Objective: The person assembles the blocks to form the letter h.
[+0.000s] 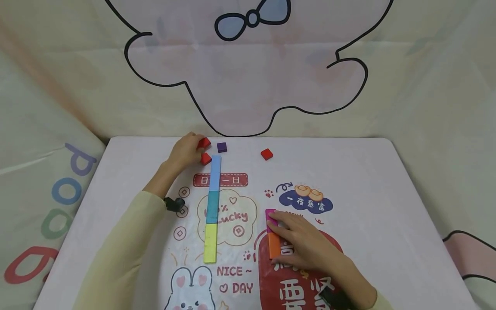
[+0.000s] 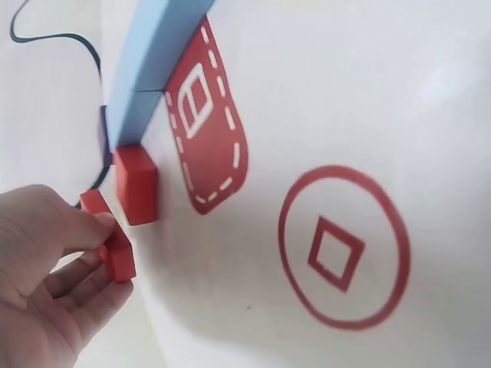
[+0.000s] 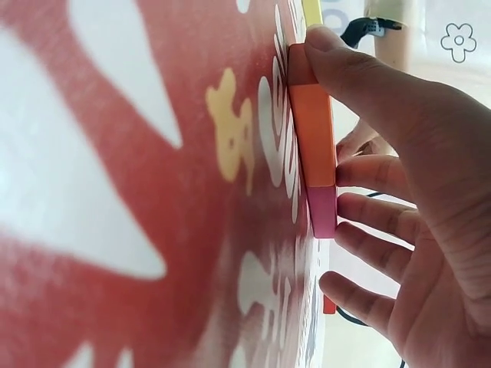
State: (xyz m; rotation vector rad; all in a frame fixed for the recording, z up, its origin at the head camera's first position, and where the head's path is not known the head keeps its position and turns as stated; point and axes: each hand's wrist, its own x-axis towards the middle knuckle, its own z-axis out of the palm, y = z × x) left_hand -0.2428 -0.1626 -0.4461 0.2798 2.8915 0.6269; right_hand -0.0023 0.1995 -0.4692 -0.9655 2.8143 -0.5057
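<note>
My left hand (image 1: 187, 150) pinches a red block (image 2: 115, 244) between thumb and fingers at the table's back edge. Beside it lies a second red block (image 2: 136, 184), close to the far end of a straight row of blocks. That row runs from light blue (image 1: 215, 172) through teal (image 1: 212, 206) to yellow-green (image 1: 210, 243). Over on the right, my right hand (image 1: 306, 241) rests on an orange block (image 3: 313, 130) and a magenta block (image 3: 323, 211) set end to end. Its thumb touches the orange block's near end; fingertips touch along the top, with the fingers fairly straight.
Near the back edge lie a purple block (image 1: 222, 147) and a separate red block (image 1: 266, 154). The white tabletop (image 1: 372, 181) carries printed drawings and lettering. A printed curtain (image 1: 248, 86) hangs behind the table, and more cloth flanks both sides.
</note>
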